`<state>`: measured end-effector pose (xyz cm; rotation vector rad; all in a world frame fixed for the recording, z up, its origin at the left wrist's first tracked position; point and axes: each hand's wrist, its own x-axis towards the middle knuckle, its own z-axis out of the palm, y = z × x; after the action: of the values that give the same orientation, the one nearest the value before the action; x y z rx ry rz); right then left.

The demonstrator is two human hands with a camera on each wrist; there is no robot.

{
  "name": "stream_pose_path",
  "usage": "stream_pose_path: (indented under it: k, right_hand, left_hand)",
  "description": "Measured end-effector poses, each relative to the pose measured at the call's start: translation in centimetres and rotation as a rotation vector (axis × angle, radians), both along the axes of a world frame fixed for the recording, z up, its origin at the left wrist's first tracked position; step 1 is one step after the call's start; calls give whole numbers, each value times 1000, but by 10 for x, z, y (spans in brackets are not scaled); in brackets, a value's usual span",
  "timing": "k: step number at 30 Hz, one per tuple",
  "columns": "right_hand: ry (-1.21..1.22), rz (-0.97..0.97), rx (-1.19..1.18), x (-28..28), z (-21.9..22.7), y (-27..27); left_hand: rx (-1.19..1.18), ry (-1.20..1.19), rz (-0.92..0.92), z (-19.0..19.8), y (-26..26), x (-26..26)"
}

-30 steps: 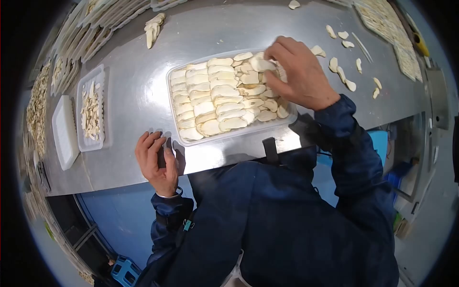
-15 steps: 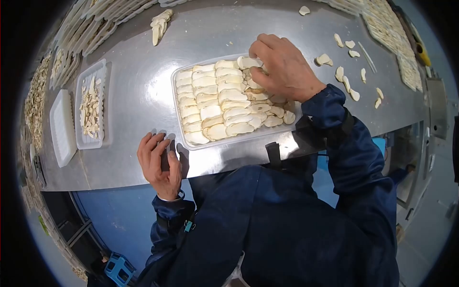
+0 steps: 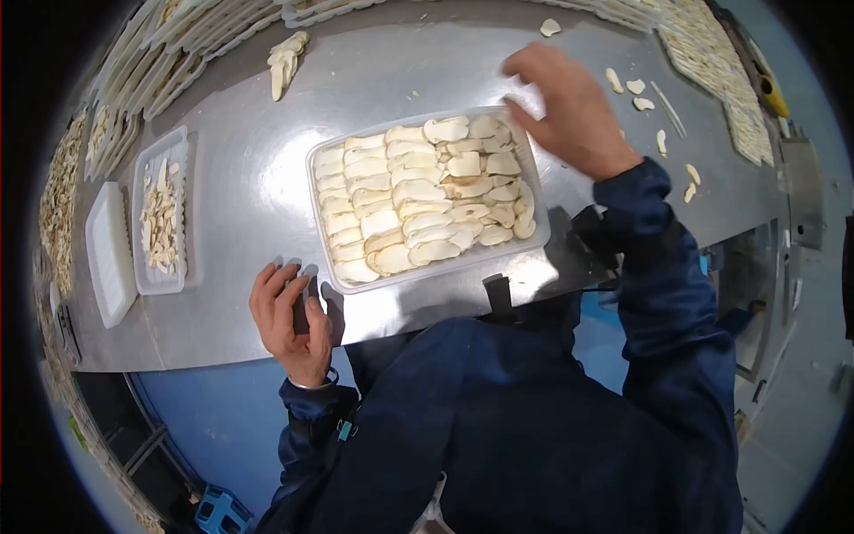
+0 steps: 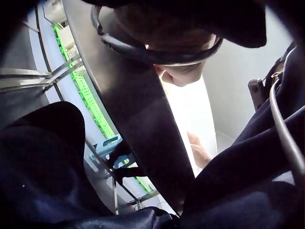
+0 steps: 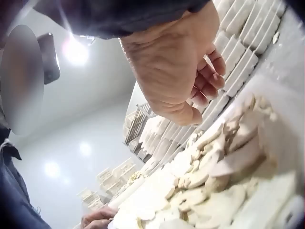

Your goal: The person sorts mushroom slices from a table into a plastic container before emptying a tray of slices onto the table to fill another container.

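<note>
A clear plastic tray [image 3: 541, 233] holds pale mushroom slices [image 3: 418, 169], overlapped in neat columns on the left and laid less evenly on the right. One broad slice [image 3: 447, 130] lies across the top of a column at the far edge. My right hand [image 3: 569, 111] hovers by the tray's far right corner, fingers loosely bent and thumb apart, holding nothing. The right wrist view shows the same hand [image 5: 174, 71] above the slices [image 5: 238, 157]. Near the table's front edge, left of the tray, my left hand [image 3: 292, 325] rests with relaxed fingers.
To the left stand a small tray [image 3: 160, 284] of mushroom bits and a white tray [image 3: 113, 258] beside it. Filled trays [image 3: 142, 80] are stacked at the back left. A clump of slices [image 3: 284, 67] lies behind; loose slices [image 3: 643, 104] are scattered at right.
My right hand placed a mushroom slice at the top of a column, let go, and moved away to the right and back. The left hand stays in place.
</note>
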<state>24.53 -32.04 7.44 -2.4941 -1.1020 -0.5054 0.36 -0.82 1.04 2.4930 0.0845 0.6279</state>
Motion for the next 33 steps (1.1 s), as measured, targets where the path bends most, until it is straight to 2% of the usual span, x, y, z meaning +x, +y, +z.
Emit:
stream_pose_path:
  k: [2, 5, 8, 13, 18, 22, 25, 29, 31, 33]
  right_hand:
    - [-63, -152, 26, 24, 10, -32]
    - [0, -342, -208, 80, 13, -83]
    - [6, -369, -347, 113, 1, -86]
    - [64, -280, -351, 157, -37, -76]
    - [122, -317, -375, 169, -49, -73]
    - [230, -372, -358, 152, -39, -76]
    - [131, -346, -288, 122, -30, -67]
    - [15, -10, -29, 40, -4, -19]
    - [-2, 59, -17, -5, 8, 12]
    - [103, 113, -8, -30, 4, 28]
  left_hand:
    - [0, 1, -12, 0, 1, 0]
    - [1, 2, -19, 0, 1, 1]
    - [-9, 12, 1, 1, 0, 0]
    - [-9, 41, 8, 5, -2, 1]
    - [-23, 31, 6, 2, 0, 1]
    - [-26, 36, 0, 0, 2, 0]
    - [-14, 26, -12, 2, 2, 1]
    - [-25, 27, -5, 5, 0, 1]
    - [-24, 18, -5, 3, 0, 2]
    - [-25, 16, -4, 1, 0, 1]
